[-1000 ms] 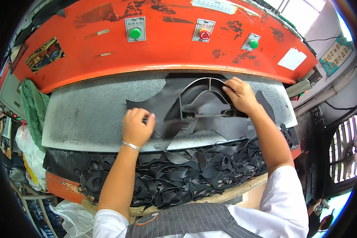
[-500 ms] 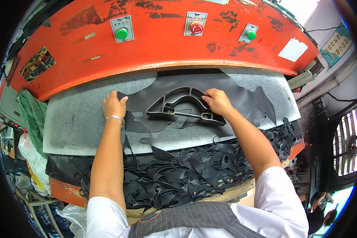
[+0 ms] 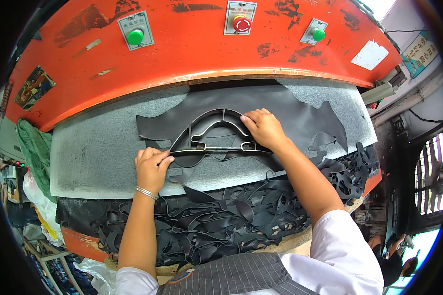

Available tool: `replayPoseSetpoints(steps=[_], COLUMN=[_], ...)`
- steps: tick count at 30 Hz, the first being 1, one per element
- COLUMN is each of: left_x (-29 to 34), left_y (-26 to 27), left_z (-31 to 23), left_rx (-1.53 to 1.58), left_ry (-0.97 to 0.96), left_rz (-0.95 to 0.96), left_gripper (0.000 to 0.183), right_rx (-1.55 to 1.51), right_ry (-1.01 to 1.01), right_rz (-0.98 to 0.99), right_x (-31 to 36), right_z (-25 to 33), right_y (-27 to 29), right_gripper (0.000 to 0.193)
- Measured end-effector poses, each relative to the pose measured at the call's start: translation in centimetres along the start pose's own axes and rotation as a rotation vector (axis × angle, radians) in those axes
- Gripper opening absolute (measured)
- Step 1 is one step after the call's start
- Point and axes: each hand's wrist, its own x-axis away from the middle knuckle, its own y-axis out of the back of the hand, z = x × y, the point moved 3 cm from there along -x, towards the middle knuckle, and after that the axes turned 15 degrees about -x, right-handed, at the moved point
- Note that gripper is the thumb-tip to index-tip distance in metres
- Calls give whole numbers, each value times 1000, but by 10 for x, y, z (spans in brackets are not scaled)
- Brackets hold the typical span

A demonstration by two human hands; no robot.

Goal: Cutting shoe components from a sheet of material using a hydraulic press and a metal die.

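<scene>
Far left: Where the grey board (image 3: 93, 152) ends, a crumpled green cloth (image 3: 34, 155) hangs just beside it.
Left hand (image 3: 151, 169): thumb and forefinger drawn narrow at the left tip of the arched metal frame (image 3: 224, 148); whether they grip it, I cannot tell.
Middle: the frame sits over the dark sheet (image 3: 300, 113) on the board, arch toward the red machine front (image 3: 182, 54), straight bar toward the person; dark offcuts (image 3: 231, 211) heap along the board's near edge.
Right hand (image 3: 264, 129): holding the frame's upper right rim.
Far right: the sheet's ragged edge lies near the board's end.
</scene>
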Motion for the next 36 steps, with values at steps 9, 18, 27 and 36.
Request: replayPoseSetpoints(steps=[9,18,27,36], left_x=[-18,-23,-30,-18], left_y=[2,-2,-2,10], left_z=[-1,-6,-10,-12], left_rx=[27,60,37,-15], left_ry=[-34,-78,-97,-95], left_rz=[33,8,-10,6], left_gripper=[15,9,11,15], right_rx=[75,5,8,13], right_ry=[93,132,165,163], right_rz=[72,-65,-77,-78], right_x=[66,67,55,69], right_z=[-11,-19,-20,-12], right_y=[15,13,21,21], right_gripper=[95,85,80,84])
